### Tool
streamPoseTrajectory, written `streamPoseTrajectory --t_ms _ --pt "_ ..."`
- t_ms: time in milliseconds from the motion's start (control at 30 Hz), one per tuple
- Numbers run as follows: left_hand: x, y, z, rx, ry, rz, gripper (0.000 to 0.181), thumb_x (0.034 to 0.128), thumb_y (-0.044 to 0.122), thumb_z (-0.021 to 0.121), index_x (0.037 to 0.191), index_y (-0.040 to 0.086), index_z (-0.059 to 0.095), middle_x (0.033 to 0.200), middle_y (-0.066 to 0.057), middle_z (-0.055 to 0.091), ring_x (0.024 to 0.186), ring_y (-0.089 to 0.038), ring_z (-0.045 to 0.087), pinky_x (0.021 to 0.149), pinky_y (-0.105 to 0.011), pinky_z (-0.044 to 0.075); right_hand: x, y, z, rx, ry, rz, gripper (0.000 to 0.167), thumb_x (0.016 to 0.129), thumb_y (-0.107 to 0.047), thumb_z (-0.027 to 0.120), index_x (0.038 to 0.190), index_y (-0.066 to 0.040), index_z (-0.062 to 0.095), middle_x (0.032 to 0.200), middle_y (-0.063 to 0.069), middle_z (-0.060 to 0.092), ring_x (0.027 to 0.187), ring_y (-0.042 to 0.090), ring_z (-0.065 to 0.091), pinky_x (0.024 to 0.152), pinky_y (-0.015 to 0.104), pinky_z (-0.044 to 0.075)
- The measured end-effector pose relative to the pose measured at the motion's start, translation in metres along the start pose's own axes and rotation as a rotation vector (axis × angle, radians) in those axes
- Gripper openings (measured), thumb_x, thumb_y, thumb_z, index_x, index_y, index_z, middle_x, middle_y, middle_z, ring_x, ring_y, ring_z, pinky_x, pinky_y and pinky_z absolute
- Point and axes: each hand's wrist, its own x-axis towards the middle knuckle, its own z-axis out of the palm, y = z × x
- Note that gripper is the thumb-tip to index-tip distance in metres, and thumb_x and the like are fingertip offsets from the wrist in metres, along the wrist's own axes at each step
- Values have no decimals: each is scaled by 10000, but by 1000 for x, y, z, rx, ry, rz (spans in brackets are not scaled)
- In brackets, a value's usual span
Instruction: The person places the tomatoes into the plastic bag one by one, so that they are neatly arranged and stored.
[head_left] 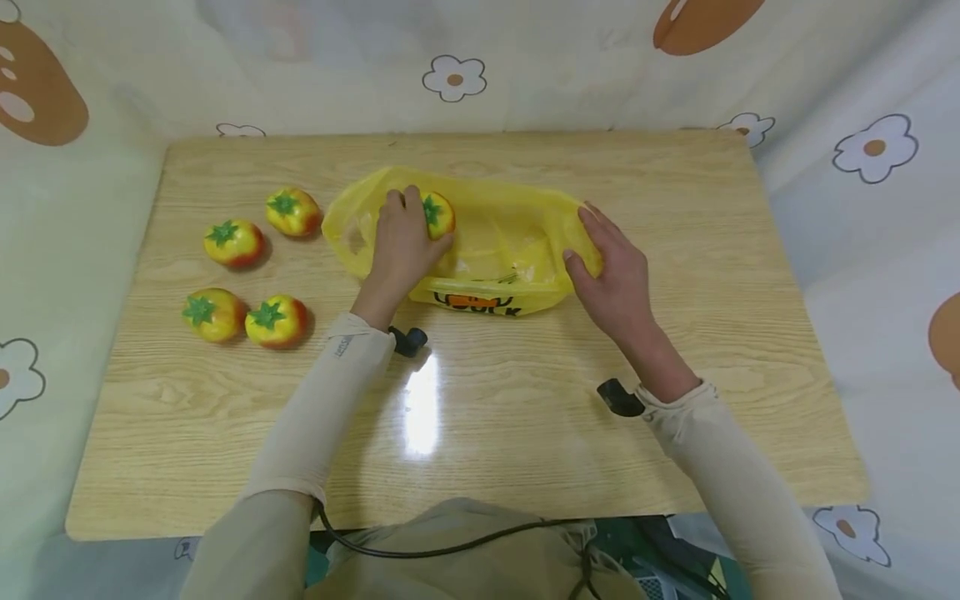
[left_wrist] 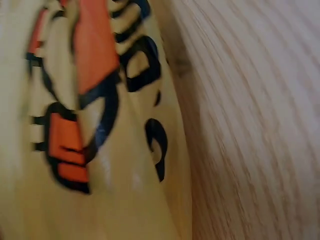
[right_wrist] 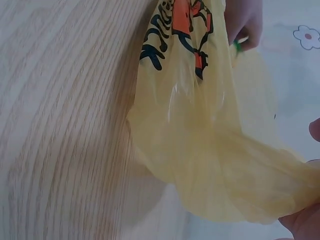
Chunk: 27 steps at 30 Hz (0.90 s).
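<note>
A thin yellow plastic bag (head_left: pixel 491 250) with a black and orange duck print lies on its base, its mouth spread wide. My left hand (head_left: pixel 402 237) reaches into the left part of the mouth and grips a yellow-red toy fruit (head_left: pixel 439 215) with a green star-shaped top. At the bag's right end, my right hand (head_left: pixel 617 271) holds the rim between thumb and fingers; the right wrist view shows fingertips (right_wrist: pixel 307 220) on the gathered plastic. The bag's printed front (left_wrist: pixel 100 125) fills much of the left wrist view, where neither hand nor fruit shows.
Left of the bag, several matching fruits stand on the wooden table: two farther back (head_left: pixel 293 212) (head_left: pixel 235 244) and two nearer (head_left: pixel 214 315) (head_left: pixel 277 322). A patterned curtain (head_left: pixel 525 75) surrounds the table. A black cable (head_left: pixel 450 548) crosses the person's lap.
</note>
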Motion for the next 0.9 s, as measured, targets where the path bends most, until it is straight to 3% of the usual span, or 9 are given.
streamPoseTrajectory --t_ms 133,267,333,433,500,667,800,900 --pt "8 -4 7 249 21 -22 724 853 490 710 1256 -60 467 1177 -254 547 1089 -409 479 954 -472 388 -2 -4 2 7 1 -30 523 911 -79 613 1411 18 494 1477 155 480 1376 313 438 1104 492 369" --pt "12 -9 11 314 -7 -75 721 847 532 701 1224 -46 492 1148 -238 576 1071 -400 465 928 -466 387 -3 -9 2 15 -3 -49 525 909 -74 619 1411 19 493 1473 168 482 1366 320 450 1094 492 380" --pt "12 -10 11 323 -31 -87 845 839 573 689 1337 -64 444 1225 -262 549 1116 -410 455 960 -470 382 -4 -11 2 15 -11 -50 530 911 -73 623 1415 19 488 1475 171 477 1367 321 448 1093 492 381" --pt "6 -10 10 287 -27 -68 1005 845 624 642 1478 -71 285 1363 -290 454 1236 -421 402 1046 -490 332 -5 -11 3 18 -18 -45 534 910 -71 624 1418 15 485 1478 167 476 1368 320 446 1093 495 380" --pt "-3 -8 5 212 7 -41 1021 868 625 608 1519 -52 208 1437 -284 377 1303 -416 349 1094 -499 284 -5 -10 2 13 -16 -46 531 910 -71 621 1416 17 486 1477 167 476 1367 322 446 1094 495 380" --pt "-40 2 -21 -23 147 83 704 951 434 603 1446 -8 369 1435 -239 359 1311 -406 289 1093 -499 273 -4 -8 -5 -7 0 -30 520 914 -72 611 1410 29 489 1472 170 481 1365 327 448 1097 488 379" --pt "-65 1 -41 -62 250 168 564 947 331 625 1364 -12 464 1397 -242 388 1289 -412 300 1094 -507 255 0 -7 -10 -4 29 -24 513 909 -66 607 1401 32 499 1466 163 491 1362 316 455 1092 479 387" --pt "-77 -9 -53 -4 340 186 536 939 303 635 1340 -15 476 1418 -273 364 1302 -431 305 1100 -528 256 5 -8 -11 15 48 -20 512 906 -61 608 1401 19 505 1469 144 492 1372 286 449 1101 457 384"
